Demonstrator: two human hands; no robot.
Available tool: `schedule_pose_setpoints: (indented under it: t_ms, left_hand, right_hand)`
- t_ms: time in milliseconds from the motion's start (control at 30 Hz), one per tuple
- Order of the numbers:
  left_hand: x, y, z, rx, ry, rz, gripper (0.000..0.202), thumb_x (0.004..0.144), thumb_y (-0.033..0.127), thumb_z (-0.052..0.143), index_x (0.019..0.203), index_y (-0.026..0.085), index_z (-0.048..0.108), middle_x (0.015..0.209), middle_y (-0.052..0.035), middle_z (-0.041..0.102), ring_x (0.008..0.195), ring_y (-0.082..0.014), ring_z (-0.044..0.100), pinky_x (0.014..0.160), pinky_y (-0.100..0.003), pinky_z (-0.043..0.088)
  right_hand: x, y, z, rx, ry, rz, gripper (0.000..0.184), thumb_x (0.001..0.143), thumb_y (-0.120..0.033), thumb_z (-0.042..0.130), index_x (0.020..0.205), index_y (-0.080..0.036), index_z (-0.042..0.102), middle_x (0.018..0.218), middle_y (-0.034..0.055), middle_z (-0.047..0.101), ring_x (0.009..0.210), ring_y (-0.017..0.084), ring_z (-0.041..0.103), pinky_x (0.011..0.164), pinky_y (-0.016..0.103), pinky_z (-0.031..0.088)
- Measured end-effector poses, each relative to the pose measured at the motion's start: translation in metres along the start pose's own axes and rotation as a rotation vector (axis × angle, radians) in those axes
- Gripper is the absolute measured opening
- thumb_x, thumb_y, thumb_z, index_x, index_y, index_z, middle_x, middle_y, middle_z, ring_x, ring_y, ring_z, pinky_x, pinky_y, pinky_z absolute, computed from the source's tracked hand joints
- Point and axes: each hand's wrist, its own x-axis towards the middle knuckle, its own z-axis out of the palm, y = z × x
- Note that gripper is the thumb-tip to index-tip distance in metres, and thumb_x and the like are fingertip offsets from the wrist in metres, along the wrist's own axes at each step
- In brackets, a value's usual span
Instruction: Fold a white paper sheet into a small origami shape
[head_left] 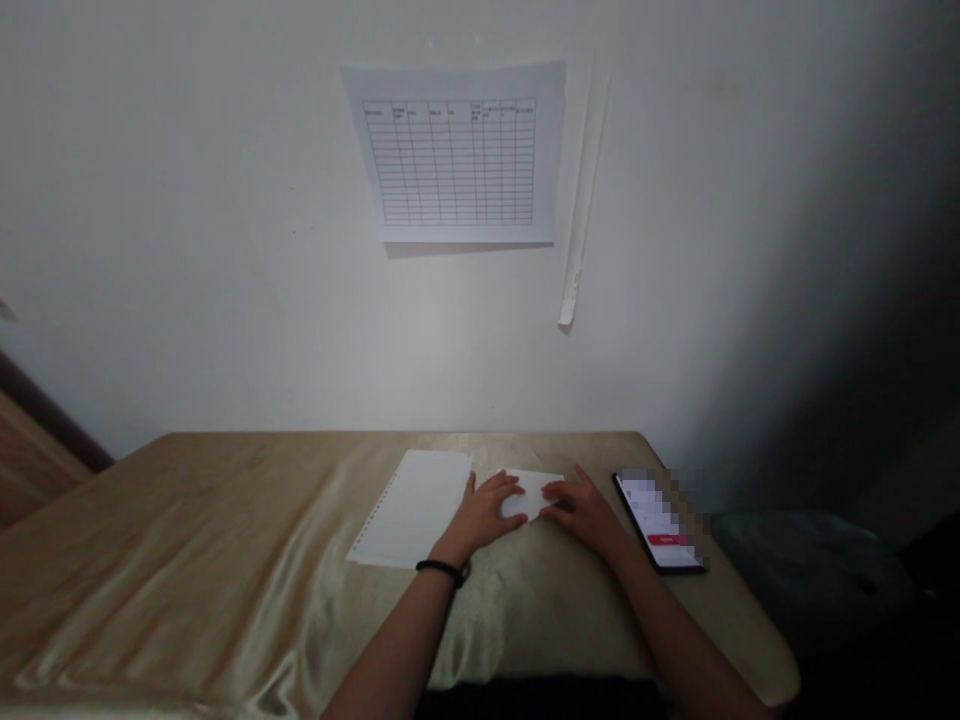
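A small folded white paper (534,487) lies on the cloth-covered table (225,560). My left hand (484,512) rests on its left part, fingers stretched flat and pressing down. On the paper's right edge sits my right hand (583,512), its fingers also flat against the sheet. A black band circles my left wrist. Neither hand lifts the paper off the table.
A stack of white punched sheets (412,508) lies just left of my hands. A lit phone (660,520) lies to the right near the table edge. A printed grid sheet (456,155) is taped to the wall ahead. Darkness fills the right side.
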Motion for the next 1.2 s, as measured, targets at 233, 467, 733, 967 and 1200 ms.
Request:
schedule_pose_setpoints:
  t_ms: [233,467,733,967,1200]
  left_hand:
    - [0.001,-0.001,0.002,0.006,-0.006,-0.016,0.049,0.082,0.049,0.072,0.127,0.032,0.061,0.149,-0.0059,0.053,0.145,-0.0285,0.038,0.12,-0.064,0.005]
    - [0.0,0.003,0.001,0.026,0.013,-0.011,0.048,0.08,0.047,0.074,0.124,0.032,0.062,0.147,-0.0056,0.055,0.143,-0.0291,0.04,0.119,-0.065,0.007]
    - [-0.001,0.01,0.002,0.066,0.064,-0.008,0.05,0.079,0.048,0.075,0.125,0.033,0.062,0.142,-0.006,0.057,0.138,-0.0306,0.044,0.118,-0.065,0.013]
    - [-0.003,0.013,0.002,0.108,0.111,-0.016,0.05,0.079,0.051,0.074,0.124,0.032,0.063,0.136,-0.0065,0.059,0.132,-0.0314,0.046,0.117,-0.064,0.016]
    - [-0.003,0.014,0.003,0.109,0.117,-0.026,0.051,0.079,0.053,0.074,0.125,0.033,0.063,0.135,-0.0059,0.058,0.131,-0.0321,0.046,0.116,-0.065,0.015]
  right_hand:
    - [0.001,0.014,-0.006,-0.004,-0.013,0.025,0.019,0.094,-0.035,0.056,0.095,-0.027,0.074,0.103,0.001,0.076,0.104,0.022,0.067,0.117,0.052,0.029]
    - [0.006,-0.001,0.006,-0.246,0.169,0.015,0.016,0.093,-0.036,0.061,0.09,-0.025,0.072,0.099,0.0061,0.072,0.103,0.025,0.062,0.096,0.042,0.037]
    - [0.005,-0.006,0.013,-0.257,0.194,-0.047,0.022,0.099,-0.034,0.052,0.094,-0.023,0.071,0.093,0.004,0.073,0.092,0.021,0.065,0.097,0.042,0.035]
    - [0.003,-0.005,0.014,-0.265,0.219,-0.15,0.022,0.097,-0.027,0.053,0.103,-0.025,0.074,0.114,0.0078,0.071,0.111,0.025,0.061,0.101,0.045,0.04]
    - [0.003,-0.006,0.018,-0.243,0.123,-0.165,0.023,0.097,-0.025,0.053,0.107,-0.026,0.074,0.112,0.0061,0.073,0.108,0.023,0.065,0.105,0.047,0.042]
